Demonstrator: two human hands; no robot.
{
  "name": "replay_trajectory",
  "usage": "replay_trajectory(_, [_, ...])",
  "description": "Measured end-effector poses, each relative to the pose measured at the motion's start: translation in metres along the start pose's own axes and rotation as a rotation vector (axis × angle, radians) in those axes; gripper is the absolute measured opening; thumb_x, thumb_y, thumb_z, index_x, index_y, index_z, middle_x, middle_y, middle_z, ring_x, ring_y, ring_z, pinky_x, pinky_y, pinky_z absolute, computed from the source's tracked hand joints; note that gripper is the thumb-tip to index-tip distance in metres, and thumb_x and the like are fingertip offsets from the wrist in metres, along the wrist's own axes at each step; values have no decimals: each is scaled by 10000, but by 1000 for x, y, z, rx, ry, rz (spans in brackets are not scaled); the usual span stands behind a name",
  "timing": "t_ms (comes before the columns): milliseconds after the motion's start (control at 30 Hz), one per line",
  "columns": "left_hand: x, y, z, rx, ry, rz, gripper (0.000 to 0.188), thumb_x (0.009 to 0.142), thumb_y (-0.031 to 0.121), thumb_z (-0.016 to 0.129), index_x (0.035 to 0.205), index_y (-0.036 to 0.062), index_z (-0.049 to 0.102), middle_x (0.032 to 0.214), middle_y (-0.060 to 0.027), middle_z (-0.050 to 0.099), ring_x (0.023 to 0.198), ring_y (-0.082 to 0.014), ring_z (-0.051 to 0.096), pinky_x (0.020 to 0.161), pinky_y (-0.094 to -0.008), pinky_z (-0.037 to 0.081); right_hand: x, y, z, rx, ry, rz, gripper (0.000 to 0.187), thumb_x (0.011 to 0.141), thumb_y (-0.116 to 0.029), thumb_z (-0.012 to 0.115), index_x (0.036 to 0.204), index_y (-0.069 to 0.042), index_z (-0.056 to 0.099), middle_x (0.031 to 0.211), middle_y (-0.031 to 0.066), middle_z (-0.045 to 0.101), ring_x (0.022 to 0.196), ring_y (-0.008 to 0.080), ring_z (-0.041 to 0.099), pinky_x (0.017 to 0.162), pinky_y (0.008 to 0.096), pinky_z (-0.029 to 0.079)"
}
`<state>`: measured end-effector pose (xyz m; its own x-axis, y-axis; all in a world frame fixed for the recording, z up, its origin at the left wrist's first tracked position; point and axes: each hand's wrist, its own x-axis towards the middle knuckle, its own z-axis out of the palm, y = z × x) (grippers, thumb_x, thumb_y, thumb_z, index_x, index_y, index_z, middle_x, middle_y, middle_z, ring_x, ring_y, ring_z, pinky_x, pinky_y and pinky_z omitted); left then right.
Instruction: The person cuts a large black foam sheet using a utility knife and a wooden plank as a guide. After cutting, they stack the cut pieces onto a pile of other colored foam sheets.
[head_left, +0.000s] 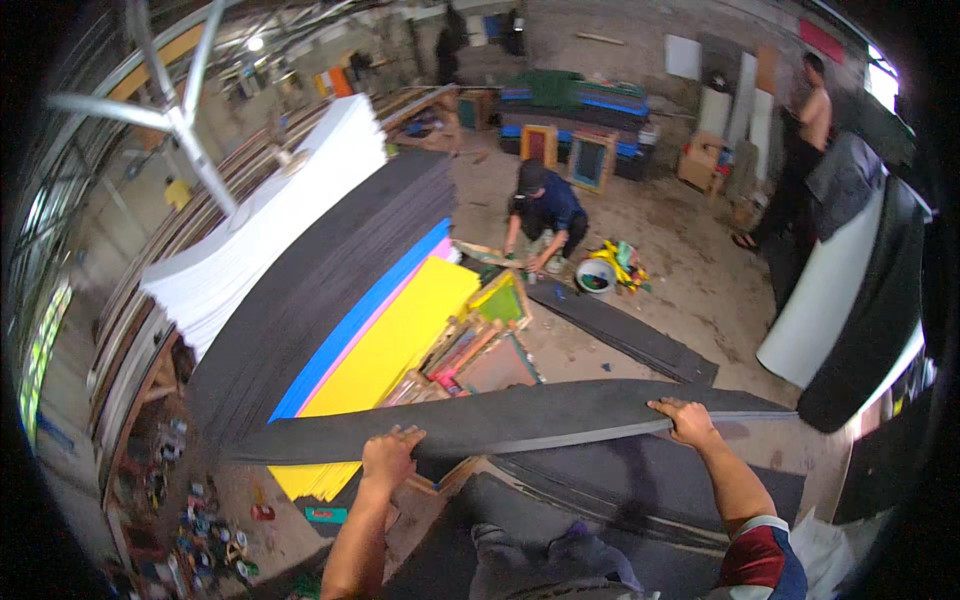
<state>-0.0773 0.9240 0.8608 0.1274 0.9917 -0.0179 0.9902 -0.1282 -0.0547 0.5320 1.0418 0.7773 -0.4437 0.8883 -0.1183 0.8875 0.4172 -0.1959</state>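
Across the front of me stretches a long, narrow stack of dark grey sheets (540,412), foam-like in look, with a paler edge toward me. My left hand (390,455) is closed on its near edge left of the middle, fingers over the top. Farther right, my right hand (682,420) grips the same near edge. The undersides of both grips are hidden. Beneath the left part lies a stack of yellow sheets (390,330). More dark sheets (640,485) lie low near my legs.
Tall stacks of black sheets (330,250) and white sheets (290,210) stand at left. A crouching person (548,212) handles a wooden frame ahead, near a bucket (596,276). Another person (812,110) stands far right. Large rolled sheets (830,290) lean at right; small containers (205,530) crowd the lower left.
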Motion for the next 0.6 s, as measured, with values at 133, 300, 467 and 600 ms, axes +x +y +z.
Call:
replay_trajectory(133, [-63,-77,-1,-63,135,-150,628,719,153,848,1328,217,706,1384,-40,702,1261,-293,677,1005,-452,570,82,-72,-33,-49,146,-209,796,761,-15,696,1499,-287,573,1440,172,638,1282,345,649,1018,471,559])
replay_trajectory(300, [-136,-151,-22,-40,190,-377,662,690,141,871,1327,212,704,1422,-8,679,1307,-267,646,1054,-461,540,179,-182,-69,-109,257,-408,781,765,-24,716,1489,-287,583,1435,165,644,1315,343,630,1068,462,533])
replay_trajectory(467, [-199,-223,-37,-61,379,-422,721,620,50,877,1312,166,713,1361,-49,714,1276,-283,664,1066,-458,528,257,-298,-98,-191,319,-570,750,803,-17,673,1494,-289,570,1448,142,642,1344,333,614,1090,477,524])
replay_trajectory(600, [-227,-281,-29,52,418,-539,672,647,72,841,1300,160,712,1344,-66,724,1271,-310,670,1054,-467,529,321,-381,-112,-240,339,-669,730,842,-52,663,1522,-283,534,1490,136,608,1377,326,587,1111,477,510])
